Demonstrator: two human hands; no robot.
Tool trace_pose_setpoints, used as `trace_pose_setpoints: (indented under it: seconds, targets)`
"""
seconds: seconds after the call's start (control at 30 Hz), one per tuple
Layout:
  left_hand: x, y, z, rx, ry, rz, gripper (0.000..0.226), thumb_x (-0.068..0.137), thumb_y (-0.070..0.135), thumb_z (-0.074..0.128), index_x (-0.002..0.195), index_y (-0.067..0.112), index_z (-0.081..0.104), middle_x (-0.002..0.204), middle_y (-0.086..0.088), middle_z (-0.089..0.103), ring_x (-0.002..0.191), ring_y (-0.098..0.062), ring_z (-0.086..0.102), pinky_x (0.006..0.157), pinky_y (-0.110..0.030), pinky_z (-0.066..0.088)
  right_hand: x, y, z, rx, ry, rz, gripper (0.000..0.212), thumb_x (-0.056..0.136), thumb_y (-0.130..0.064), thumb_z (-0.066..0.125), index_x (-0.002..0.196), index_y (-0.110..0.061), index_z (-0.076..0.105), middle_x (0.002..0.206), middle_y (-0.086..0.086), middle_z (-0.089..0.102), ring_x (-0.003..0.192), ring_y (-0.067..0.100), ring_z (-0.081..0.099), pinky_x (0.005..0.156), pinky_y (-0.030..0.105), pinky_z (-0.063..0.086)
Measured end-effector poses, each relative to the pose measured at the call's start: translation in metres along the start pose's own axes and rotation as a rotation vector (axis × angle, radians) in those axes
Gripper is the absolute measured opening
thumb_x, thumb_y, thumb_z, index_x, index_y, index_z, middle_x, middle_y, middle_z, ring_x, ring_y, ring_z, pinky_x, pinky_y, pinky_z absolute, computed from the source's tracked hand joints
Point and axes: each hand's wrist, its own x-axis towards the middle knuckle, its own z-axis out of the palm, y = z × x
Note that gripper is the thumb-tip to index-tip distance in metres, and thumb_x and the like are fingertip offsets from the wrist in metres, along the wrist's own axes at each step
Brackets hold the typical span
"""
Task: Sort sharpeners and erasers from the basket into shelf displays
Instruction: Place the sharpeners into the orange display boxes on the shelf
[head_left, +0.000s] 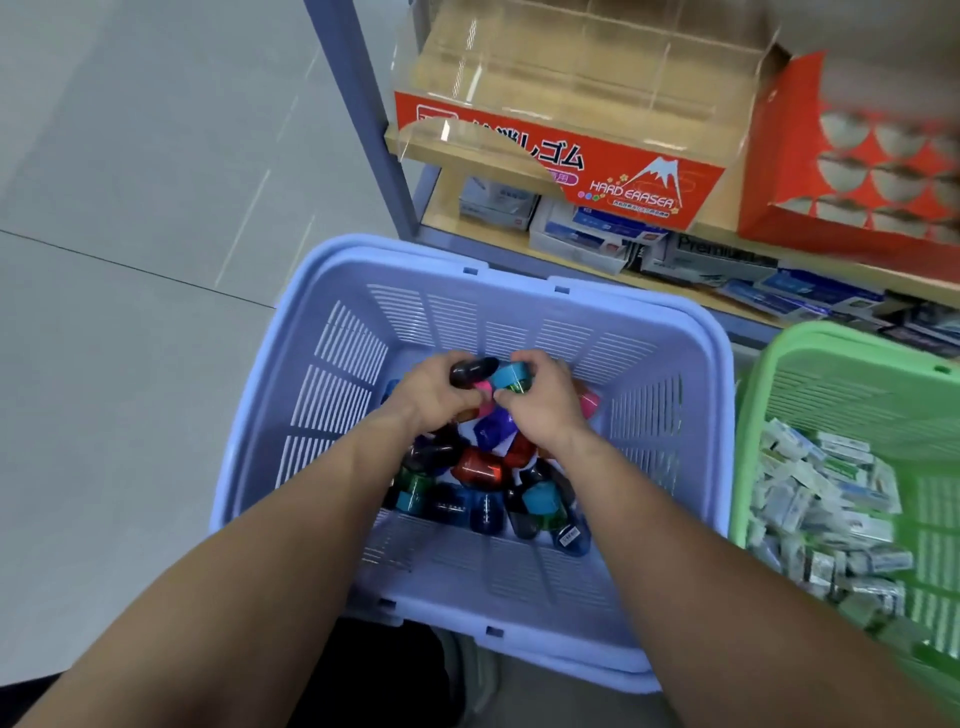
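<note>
- We are reaching both bare arms into the pale lilac slotted plastic basket (260, 415), whose walls are standing all around our hands.
- Our left hand (436, 397) is curling its fingers round a dark, glossy, capsule-shaped plastic sharpener (470, 371).
- Below our wrists, a heap of coloured translucent plastic sharpeners (483, 478) is lying on the basket floor.
- Our right hand (543, 408) is gripping a turquoise plastic sharpener (511, 376), just beside the dark one.
- Well to the right of our right hand, a green slotted plastic basket (779, 395) is holding small white wrapped erasers (826, 499).
- Beyond our fingertips, a red cardboard display box (623, 176) printed HARD ERASER is sitting on a wooden shelf (410, 150).
</note>
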Motion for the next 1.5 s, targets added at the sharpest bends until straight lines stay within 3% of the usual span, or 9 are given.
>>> trace_pose_setpoints:
  seconds: [0.13, 0.3, 0.37, 0.5, 0.67, 0.83, 1.13, 1.33, 1.5]
  targets:
    - [-0.025, 0.034, -0.019, -0.073, -0.023, 0.034, 0.048, 0.072, 0.034, 0.082, 0.117, 0.028, 0.064, 0.103, -0.004, 0.071, 0.099, -0.026, 0.069, 0.092, -0.042, 0.057, -0.018, -0.025, -0.013, 0.129, 0.022, -0.035, 0.044, 0.086, -0.021, 0.077, 0.126, -0.021, 0.056, 0.115, -0.001, 0.061, 0.106, 0.022, 0.062, 0.091, 0.030, 0.049]
    - [-0.080, 0.081, -0.047, -0.138, -0.065, 0.069, 0.033, 0.089, 0.021, 0.076, 0.120, 0.020, 0.066, 0.106, -0.019, 0.073, 0.095, -0.034, 0.072, 0.083, -0.053, 0.060, -0.075, -0.058, -0.044, 0.300, -0.021, -0.121, 0.027, 0.092, -0.030, 0.071, 0.112, -0.038, 0.053, 0.111, 0.000, 0.063, 0.090, 0.027, 0.071, 0.079, 0.053, 0.060]
    - [-0.106, 0.102, -0.055, -0.145, -0.085, 0.101, 0.027, 0.091, 0.022, 0.074, 0.117, 0.024, 0.066, 0.101, -0.015, 0.073, 0.092, -0.033, 0.073, 0.080, -0.051, 0.061, -0.100, -0.069, -0.063, 0.305, -0.009, -0.215, 0.022, 0.093, -0.031, 0.071, 0.106, -0.043, 0.058, 0.107, -0.004, 0.065, 0.088, 0.025, 0.070, 0.083, 0.046, 0.059]
    - [-0.156, 0.143, -0.062, -0.106, -0.053, 0.199, 0.024, 0.093, 0.026, 0.071, 0.117, 0.023, 0.067, 0.081, -0.002, 0.064, 0.071, -0.018, 0.067, 0.071, -0.042, 0.063, -0.149, -0.093, -0.111, 0.408, -0.016, -0.331, 0.015, 0.101, -0.020, 0.059, 0.103, -0.033, 0.067, 0.103, -0.009, 0.065, 0.079, 0.014, 0.060, 0.069, 0.021, 0.049]
    - [-0.211, 0.196, -0.063, -0.035, -0.026, 0.333, 0.023, 0.096, 0.027, 0.067, 0.118, 0.032, 0.067, 0.077, 0.004, 0.060, 0.061, -0.009, 0.061, 0.060, -0.030, 0.059, -0.203, -0.105, -0.174, 0.438, -0.076, -0.436, 0.032, 0.097, -0.009, 0.061, 0.111, -0.037, 0.069, 0.122, 0.003, 0.066, 0.099, 0.021, 0.069, 0.094, 0.040, 0.057]
    - [-0.238, 0.242, -0.060, 0.044, -0.031, 0.424, 0.022, 0.095, 0.027, 0.069, 0.117, 0.026, 0.069, 0.078, 0.000, 0.057, 0.057, -0.008, 0.059, 0.058, -0.031, 0.057, -0.246, -0.110, -0.237, 0.341, -0.033, -0.481, 0.052, 0.077, -0.004, 0.085, 0.117, -0.029, 0.062, 0.123, 0.001, 0.065, 0.107, 0.013, 0.069, 0.095, 0.026, 0.053]
    - [-0.235, 0.296, -0.018, -0.096, -0.076, 0.552, 0.023, 0.095, 0.017, 0.068, 0.118, 0.016, 0.069, 0.082, -0.006, 0.061, 0.061, -0.009, 0.056, 0.053, -0.026, 0.053, -0.253, -0.091, -0.302, 0.088, 0.102, -0.598, 0.052, 0.076, -0.010, 0.087, 0.117, -0.032, 0.065, 0.123, -0.014, 0.065, 0.111, 0.003, 0.061, 0.099, 0.027, 0.049]
    - [-0.201, 0.310, -0.007, -0.115, -0.033, 0.577, 0.017, 0.093, 0.020, 0.071, 0.105, 0.033, 0.069, 0.089, -0.007, 0.067, 0.067, -0.011, 0.060, 0.064, -0.038, 0.060, -0.202, -0.068, -0.317, 0.080, 0.164, -0.521, 0.050, 0.077, -0.006, 0.085, 0.106, -0.039, 0.060, 0.115, -0.008, 0.064, 0.102, 0.011, 0.068, 0.085, 0.032, 0.057]
    - [-0.165, 0.297, -0.008, -0.057, -0.028, 0.533, 0.018, 0.093, 0.025, 0.070, 0.109, 0.035, 0.071, 0.098, -0.004, 0.073, 0.081, -0.015, 0.066, 0.068, -0.040, 0.060, -0.146, -0.057, -0.330, -0.088, 0.183, -0.459, 0.038, 0.085, -0.027, 0.079, 0.114, -0.039, 0.057, 0.102, -0.017, 0.059, 0.069, -0.012, 0.057, 0.065, 0.009, 0.039]
